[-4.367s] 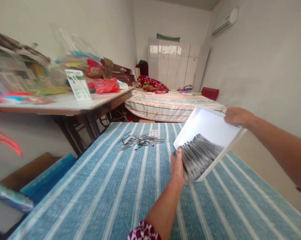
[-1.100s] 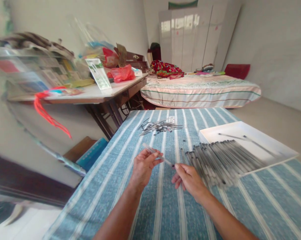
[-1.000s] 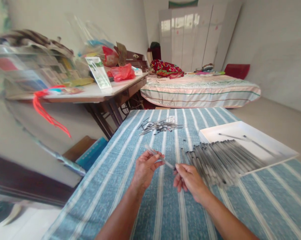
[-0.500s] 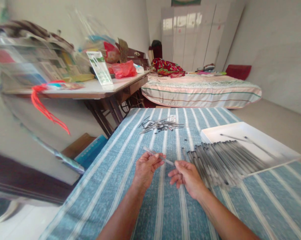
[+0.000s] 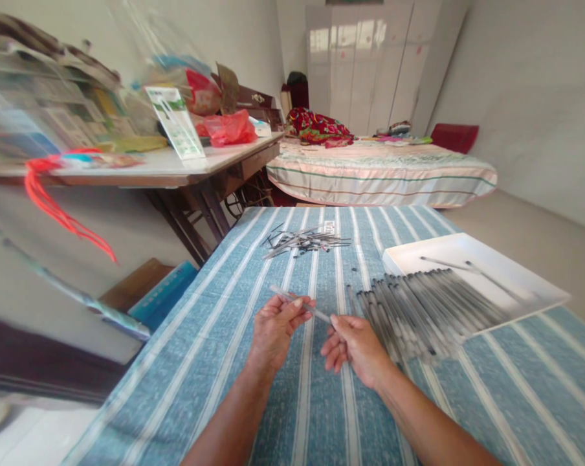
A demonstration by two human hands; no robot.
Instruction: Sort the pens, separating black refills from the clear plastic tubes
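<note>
A translucent pen barrel is held slantwise above the striped cloth by both hands. My left hand pinches it near its middle, with the far end sticking out up and to the left. At the lower right end, my right hand grips it between thumb and forefinger, the other fingers curled loosely. Right of my right hand lies a dense row of dark-tipped pens, partly over a white tray. Beyond my hands sits a loose pile of thin refills and small parts.
A blue striped cloth covers the table. One small black piece lies near the tray. At the left stands a desk with a leaning card and red bags. A bed is behind.
The view has turned slightly to the right, so everything appears shifted left. Both hands keep their hold on the pen barrel with hardly any change in pose.
</note>
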